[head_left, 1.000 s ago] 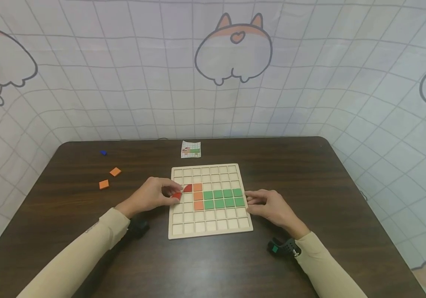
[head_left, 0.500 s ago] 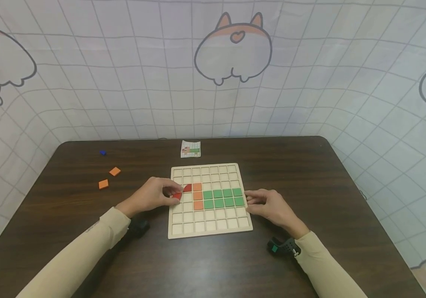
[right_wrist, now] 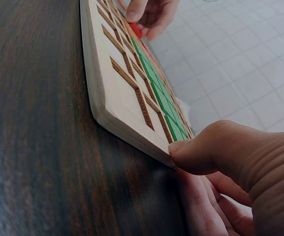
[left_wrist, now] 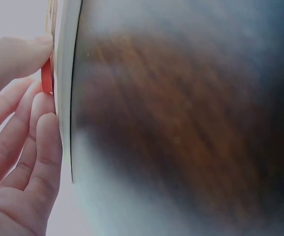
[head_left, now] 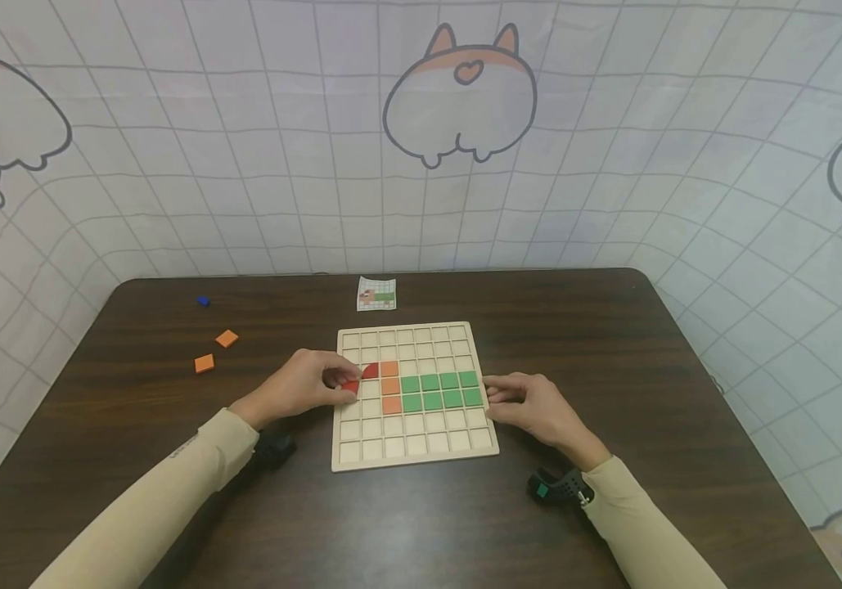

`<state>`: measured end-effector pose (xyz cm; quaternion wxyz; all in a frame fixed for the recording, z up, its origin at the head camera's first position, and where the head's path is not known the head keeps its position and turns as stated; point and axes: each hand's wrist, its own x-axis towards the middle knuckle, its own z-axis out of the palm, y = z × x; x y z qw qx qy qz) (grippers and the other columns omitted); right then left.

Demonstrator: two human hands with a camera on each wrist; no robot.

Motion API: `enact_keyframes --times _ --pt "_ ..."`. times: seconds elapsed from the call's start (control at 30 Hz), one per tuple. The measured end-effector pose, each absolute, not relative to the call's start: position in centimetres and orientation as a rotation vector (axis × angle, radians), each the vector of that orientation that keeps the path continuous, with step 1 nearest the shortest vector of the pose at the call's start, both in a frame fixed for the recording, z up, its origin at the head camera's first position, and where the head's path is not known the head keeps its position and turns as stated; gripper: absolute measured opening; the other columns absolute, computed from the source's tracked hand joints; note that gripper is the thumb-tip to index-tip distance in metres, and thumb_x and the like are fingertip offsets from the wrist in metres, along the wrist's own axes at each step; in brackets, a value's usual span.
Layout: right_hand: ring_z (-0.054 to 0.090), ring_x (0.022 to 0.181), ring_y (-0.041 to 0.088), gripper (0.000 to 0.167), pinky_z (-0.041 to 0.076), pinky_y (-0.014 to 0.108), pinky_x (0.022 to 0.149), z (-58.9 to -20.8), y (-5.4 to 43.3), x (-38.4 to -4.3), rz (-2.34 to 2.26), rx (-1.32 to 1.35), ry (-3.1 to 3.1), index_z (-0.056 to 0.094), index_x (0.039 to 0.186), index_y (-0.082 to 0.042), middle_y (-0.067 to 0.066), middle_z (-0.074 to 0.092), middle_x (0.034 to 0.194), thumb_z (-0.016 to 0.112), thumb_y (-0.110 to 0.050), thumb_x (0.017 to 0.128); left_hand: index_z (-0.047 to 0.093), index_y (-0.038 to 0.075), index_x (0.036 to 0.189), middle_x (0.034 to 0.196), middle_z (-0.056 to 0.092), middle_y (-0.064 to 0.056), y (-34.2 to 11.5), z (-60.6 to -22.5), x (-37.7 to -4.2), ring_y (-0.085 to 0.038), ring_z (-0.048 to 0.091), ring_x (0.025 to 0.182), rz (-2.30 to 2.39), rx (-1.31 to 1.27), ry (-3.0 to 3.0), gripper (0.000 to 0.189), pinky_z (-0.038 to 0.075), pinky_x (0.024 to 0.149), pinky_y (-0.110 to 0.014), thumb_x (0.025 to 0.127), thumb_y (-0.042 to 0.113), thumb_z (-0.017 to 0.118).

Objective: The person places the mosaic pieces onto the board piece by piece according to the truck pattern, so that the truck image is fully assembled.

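Note:
A wooden grid board point(head_left: 416, 443) lies on the table. At its left edge my left hand point(head_left: 301, 383) pinches a red tile point(head_left: 350, 387) between thumb and fingers; the left wrist view shows the red tile point(left_wrist: 46, 77) edge-on beside the board's rim. Another red tile point(head_left: 370, 371), with a curved side, sits in a cell up and right of it. Several orange tiles point(head_left: 391, 386) form a column beside two rows of green tiles point(head_left: 431, 401). My right hand point(head_left: 534, 409) grips the board's right edge, thumb point(right_wrist: 191, 153) on top in the right wrist view and fingers beneath the thumb.
Two loose orange tiles, one nearer point(head_left: 204, 363) and one farther point(head_left: 227, 338), lie left of the board. A small blue piece point(head_left: 203, 301) is beyond them. Behind the board rests a pattern card point(head_left: 376, 294). A patterned curtain point(head_left: 281, 196) hangs at the table's back edge.

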<state>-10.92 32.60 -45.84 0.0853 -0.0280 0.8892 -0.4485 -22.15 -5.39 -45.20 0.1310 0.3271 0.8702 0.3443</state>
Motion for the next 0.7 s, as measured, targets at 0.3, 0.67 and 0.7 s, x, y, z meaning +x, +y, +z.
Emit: enact_keyframes --times 0.3,0.67,0.7 --pt "0.072 0.106 0.018 0.054 0.055 0.028 0.086 -45.86 32.65 -10.92 -1.340 -0.096 2.654 0.065 0.140 -0.008 0.009 0.072 0.117 0.079 -0.025 0.090 0.077 0.010 0.117 0.100 0.077 0.001 -5.18 -44.90 -21.93 -0.008 0.067 0.089 0.978 0.955 2.541 0.037 0.058 0.082 -0.028 0.083 0.023 0.087" --pt "0.072 0.104 0.017 0.054 0.054 0.029 0.086 -45.58 32.50 -10.91 -1.324 -0.098 2.662 0.065 0.139 -0.008 0.008 0.074 0.116 0.079 -0.025 0.090 0.077 0.010 0.119 0.100 0.077 0.001 -5.35 -44.91 -21.77 -0.008 0.067 0.089 0.976 0.955 2.551 0.038 0.058 0.081 -0.027 0.084 0.023 0.086" --pt "0.072 0.104 0.017 0.054 0.055 0.029 0.086 -45.59 32.53 -10.89 -1.319 -0.086 2.665 0.065 0.139 -0.008 0.008 0.074 0.115 0.079 -0.025 0.090 0.077 0.010 0.119 0.100 0.077 0.001 -5.37 -44.87 -21.79 -0.008 0.067 0.089 0.979 0.960 2.549 0.038 0.058 0.081 -0.027 0.085 0.023 0.086"
